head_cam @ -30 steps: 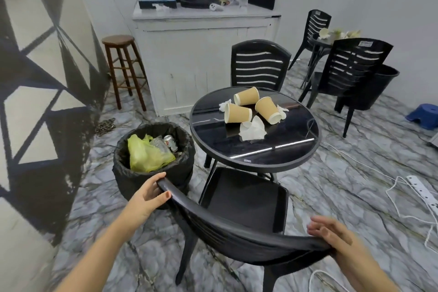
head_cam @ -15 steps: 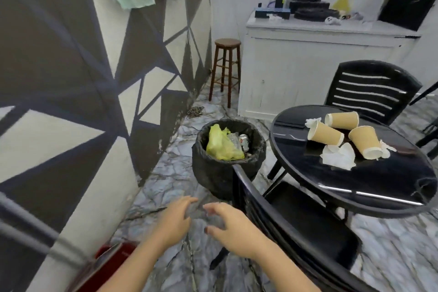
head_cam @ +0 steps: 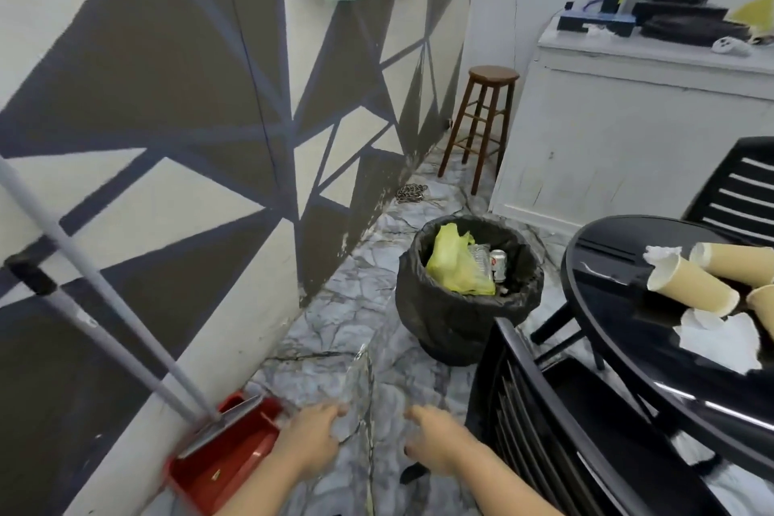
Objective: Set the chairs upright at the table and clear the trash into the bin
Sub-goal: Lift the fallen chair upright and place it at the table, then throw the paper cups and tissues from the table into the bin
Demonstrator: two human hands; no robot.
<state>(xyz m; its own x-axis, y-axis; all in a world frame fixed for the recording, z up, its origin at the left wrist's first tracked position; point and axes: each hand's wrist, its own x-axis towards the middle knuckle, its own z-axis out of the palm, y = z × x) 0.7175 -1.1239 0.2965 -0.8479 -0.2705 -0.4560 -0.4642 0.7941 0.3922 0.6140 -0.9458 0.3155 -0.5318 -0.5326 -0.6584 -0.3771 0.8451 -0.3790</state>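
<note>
— Clear plastic film or wrapper (head_cam: 356,385) near the hands, low centre: hard to make out, edges lost against the marble floor (head_cam: 335,306). Can't tell if it's held.
— Hands?
— Left hand (head_cam: 312,438) has fingers curled, touching or just beside the film; grip can't be confirmed. Right hand (head_cam: 435,438) has fingers loosely apart, holding nothing.
— Cut off?
— Table (head_cam: 628,348) and near chair (head_cam: 544,411) run out at right and bottom edges. Far chair (head_cam: 733,189) only partly in view behind the table.
— Surroundings?
— Red dustpan (head_cam: 226,457) w/ grey handle (head_cam: 104,297) leaning at the patterned wall, left of the hands. Bin (head_cam: 460,318), black-lined, stands between wall and table, w/ yellow bag (head_cam: 454,264) and can (head_cam: 498,264) inside. Wooden stool (head_cam: 481,126) beyond.
— Trash orientation?
— Paper cups (head_cam: 687,285) lie on their sides on the table, nearest one's long axis running left-right, mouth left. Crumpled tissue (head_cam: 720,339) beside them.
</note>
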